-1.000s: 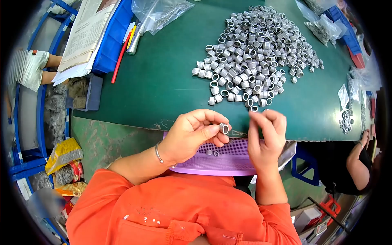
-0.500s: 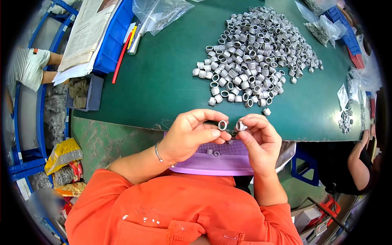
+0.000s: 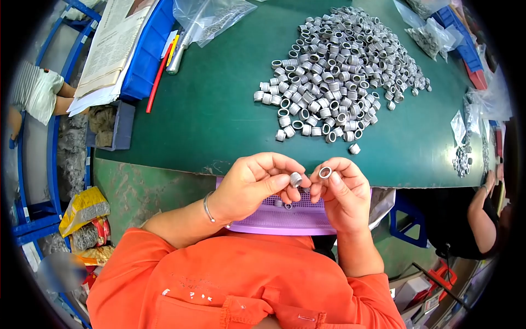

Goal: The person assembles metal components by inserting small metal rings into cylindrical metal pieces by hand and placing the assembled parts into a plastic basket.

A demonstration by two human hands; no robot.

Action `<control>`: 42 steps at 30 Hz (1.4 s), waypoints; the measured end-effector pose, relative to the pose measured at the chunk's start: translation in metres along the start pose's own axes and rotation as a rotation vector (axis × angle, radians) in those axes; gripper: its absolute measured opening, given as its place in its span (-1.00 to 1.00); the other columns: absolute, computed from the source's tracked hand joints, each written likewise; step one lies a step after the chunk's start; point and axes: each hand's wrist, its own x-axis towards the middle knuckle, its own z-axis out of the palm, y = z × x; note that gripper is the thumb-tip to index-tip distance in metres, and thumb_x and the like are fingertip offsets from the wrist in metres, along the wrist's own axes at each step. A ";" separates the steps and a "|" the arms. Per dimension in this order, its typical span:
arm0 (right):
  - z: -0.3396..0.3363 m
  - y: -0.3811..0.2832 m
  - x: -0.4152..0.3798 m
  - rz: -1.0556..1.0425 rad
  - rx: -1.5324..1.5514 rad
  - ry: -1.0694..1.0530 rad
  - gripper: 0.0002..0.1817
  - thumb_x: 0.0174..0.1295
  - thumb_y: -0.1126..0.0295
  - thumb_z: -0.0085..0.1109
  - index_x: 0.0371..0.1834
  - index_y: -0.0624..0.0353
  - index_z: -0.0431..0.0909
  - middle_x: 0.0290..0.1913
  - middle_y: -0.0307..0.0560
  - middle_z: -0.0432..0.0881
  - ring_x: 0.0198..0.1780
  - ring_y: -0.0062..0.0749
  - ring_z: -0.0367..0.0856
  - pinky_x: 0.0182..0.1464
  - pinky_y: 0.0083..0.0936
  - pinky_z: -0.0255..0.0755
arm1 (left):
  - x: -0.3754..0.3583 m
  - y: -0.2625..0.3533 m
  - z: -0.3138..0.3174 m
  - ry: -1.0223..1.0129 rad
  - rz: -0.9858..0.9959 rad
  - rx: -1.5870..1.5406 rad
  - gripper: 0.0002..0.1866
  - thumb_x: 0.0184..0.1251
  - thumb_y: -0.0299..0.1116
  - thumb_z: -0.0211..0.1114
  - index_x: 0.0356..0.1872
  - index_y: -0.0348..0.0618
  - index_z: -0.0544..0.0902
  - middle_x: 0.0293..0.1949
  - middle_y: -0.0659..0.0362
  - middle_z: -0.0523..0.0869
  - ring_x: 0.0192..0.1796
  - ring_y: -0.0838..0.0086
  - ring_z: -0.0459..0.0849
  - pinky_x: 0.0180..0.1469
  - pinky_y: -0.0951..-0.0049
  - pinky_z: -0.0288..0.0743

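Round goes the left ring (image 3: 296, 180), ribbed side now showing, while the right ring (image 3: 321, 173) has swung its opening towards us, so each presents a fresh face. Thumbs and fingers pinch both, left hand (image 3: 241, 183) and right hand (image 3: 349, 197) angled inward, close together over the purple basket (image 3: 279, 226); beyond the fingers, the ring pile (image 3: 341, 77) spreads across the bench (image 3: 203, 120).

Free tabletop (image 3: 203, 104) left of obstacle (ring pile (image 3: 345, 74))
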 end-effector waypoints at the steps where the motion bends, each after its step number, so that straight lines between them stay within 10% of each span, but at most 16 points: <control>1: -0.001 0.000 -0.001 0.005 -0.018 -0.007 -0.80 0.28 0.55 0.10 -0.07 0.37 0.43 -0.11 0.06 0.58 -0.19 -0.41 0.61 -0.14 -0.51 0.57 | 0.000 0.002 0.000 -0.011 -0.015 0.001 -0.81 0.36 -0.53 0.12 -0.06 -0.35 0.53 -0.11 -0.01 0.63 -0.22 0.48 0.64 -0.14 0.49 0.59; 5: 0.008 0.006 -0.004 -0.162 -0.338 0.038 -0.71 0.16 0.70 0.16 -0.05 0.34 0.41 -0.07 0.00 0.54 -0.11 -0.47 0.56 -0.03 -0.55 0.50 | 0.002 -0.002 0.007 -0.051 0.177 0.166 -0.83 0.24 -0.66 0.21 -0.16 -0.28 0.56 -0.28 0.27 0.60 -0.27 0.65 0.59 -0.21 0.63 0.52; 13: 0.011 0.016 -0.007 -0.271 -0.414 0.060 -0.50 0.07 0.77 0.19 0.07 0.27 0.26 -0.04 0.02 0.51 -0.06 -0.50 0.53 -0.02 -0.58 0.48 | -0.003 -0.001 0.003 -0.034 0.041 0.414 -0.81 0.21 -0.68 0.23 -0.16 -0.31 0.51 -0.14 0.15 0.56 -0.16 0.61 0.57 -0.12 0.62 0.51; 20: 0.023 -0.004 -0.001 -0.688 -1.206 -0.239 -0.69 -0.24 0.79 0.11 -0.36 0.26 0.56 -0.32 -0.01 0.57 -0.21 -0.11 0.53 -0.15 -0.35 0.44 | -0.003 -0.005 0.005 -0.028 0.178 0.610 -0.79 0.19 -0.61 0.29 -0.15 -0.31 0.53 -0.19 0.17 0.62 -0.31 0.65 0.57 -0.25 0.65 0.49; 26: -0.017 -0.025 0.017 -0.604 -1.723 0.382 -0.77 0.00 0.67 0.21 -0.23 0.28 0.52 -0.18 0.05 0.51 -0.22 -0.12 0.49 -0.18 -0.35 0.42 | 0.003 0.014 0.003 -0.075 0.486 1.132 -0.83 0.02 -0.52 0.40 -0.33 -0.18 0.62 -0.13 0.14 0.52 -0.36 0.54 0.52 -0.37 0.60 0.45; 30: -0.014 -0.023 0.012 -0.491 -1.612 0.309 -0.70 0.02 0.67 0.21 -0.13 0.27 0.54 -0.15 0.02 0.49 -0.25 -0.24 0.49 -0.20 -0.43 0.42 | 0.025 0.019 -0.004 0.362 0.639 1.375 -0.61 -0.04 -0.49 0.44 -0.13 -0.23 0.53 -0.16 0.11 0.50 -0.44 0.46 0.45 -0.35 0.50 0.43; 36: 0.010 -0.007 0.004 -0.149 -0.633 0.162 -0.77 0.24 0.66 0.07 -0.04 0.34 0.53 -0.14 -0.15 0.45 -0.23 -0.51 0.52 -0.14 -0.68 0.45 | 0.023 0.013 -0.008 0.314 0.633 1.392 -0.75 0.01 -0.61 0.38 -0.23 -0.28 0.59 -0.22 0.12 0.57 -0.40 0.49 0.57 -0.35 0.55 0.49; 42: 0.008 -0.002 0.006 0.134 -0.056 0.114 -0.79 0.26 0.56 0.12 -0.05 0.37 0.50 -0.15 0.07 0.65 -0.19 -0.41 0.64 -0.16 -0.56 0.58 | 0.007 0.009 -0.006 0.154 0.173 0.307 -0.85 0.26 -0.61 0.21 -0.15 -0.34 0.58 -0.19 0.06 0.66 -0.25 0.50 0.66 -0.21 0.53 0.59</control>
